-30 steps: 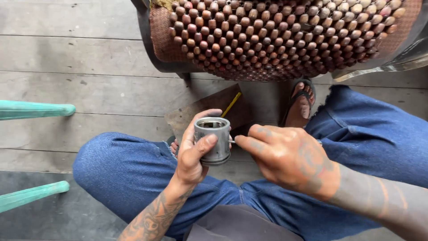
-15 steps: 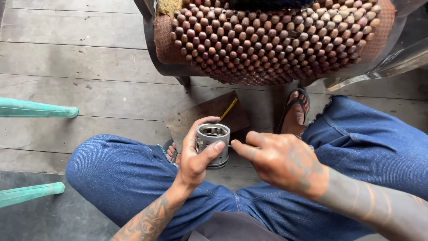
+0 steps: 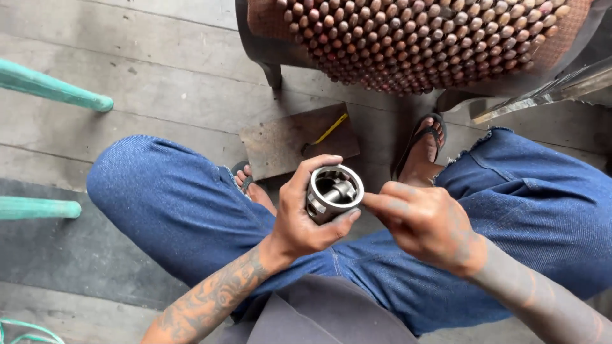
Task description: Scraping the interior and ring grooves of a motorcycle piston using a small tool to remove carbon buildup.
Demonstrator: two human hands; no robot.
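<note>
The left hand (image 3: 303,213) has tipped the hollow metal piston (image 3: 333,193) so that its open end now faces more toward the camera; the cross pin inside shows plainly, where a second ago mostly the outer wall and rim were seen. The thumb now lies under the rim. The right hand (image 3: 426,223) has drawn its fingertips (image 3: 376,202) in to the piston's right edge, fingers more bunched than before.

No packages, labels, signs, screens.
</note>
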